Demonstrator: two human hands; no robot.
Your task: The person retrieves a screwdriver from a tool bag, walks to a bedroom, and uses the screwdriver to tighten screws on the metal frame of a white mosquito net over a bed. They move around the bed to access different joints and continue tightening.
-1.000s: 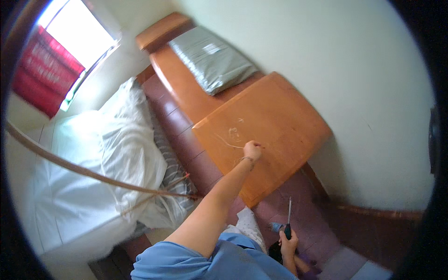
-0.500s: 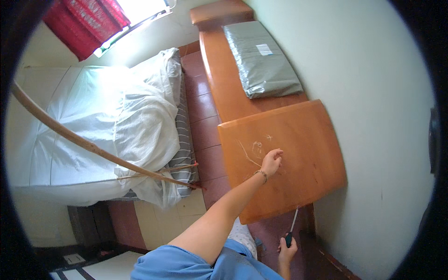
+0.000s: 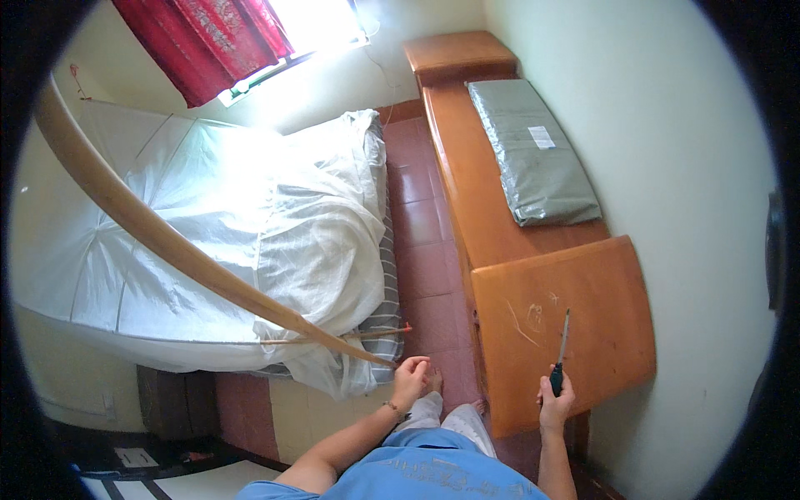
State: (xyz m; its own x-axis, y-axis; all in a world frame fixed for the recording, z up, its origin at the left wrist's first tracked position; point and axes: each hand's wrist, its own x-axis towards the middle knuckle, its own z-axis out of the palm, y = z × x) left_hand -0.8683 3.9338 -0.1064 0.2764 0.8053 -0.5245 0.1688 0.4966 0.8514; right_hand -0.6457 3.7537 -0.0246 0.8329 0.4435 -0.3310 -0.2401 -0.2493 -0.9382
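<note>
My right hand grips a screwdriver by its dark handle, the thin metal shaft pointing up. Behind the shaft is a raised orange-brown wooden end panel with pale scratches. My left hand, a bracelet on its wrist, is held before my body, left of that panel. Its thumb and fingers are drawn together; whether anything small lies between them is hidden. Close by ends a long wooden pole, which appears not to be touched by the hand.
Beyond the panel runs a long wooden bench or bed frame along the wall, bearing a grey plastic package. White netting covers a bed on the left, with a thin stick at its corner. Reddish floor tiles separate the two.
My left hand has withdrawn from over the panel to the left, near the pole's end. My right hand has risen with the screwdriver to before the panel. The view has shifted.
</note>
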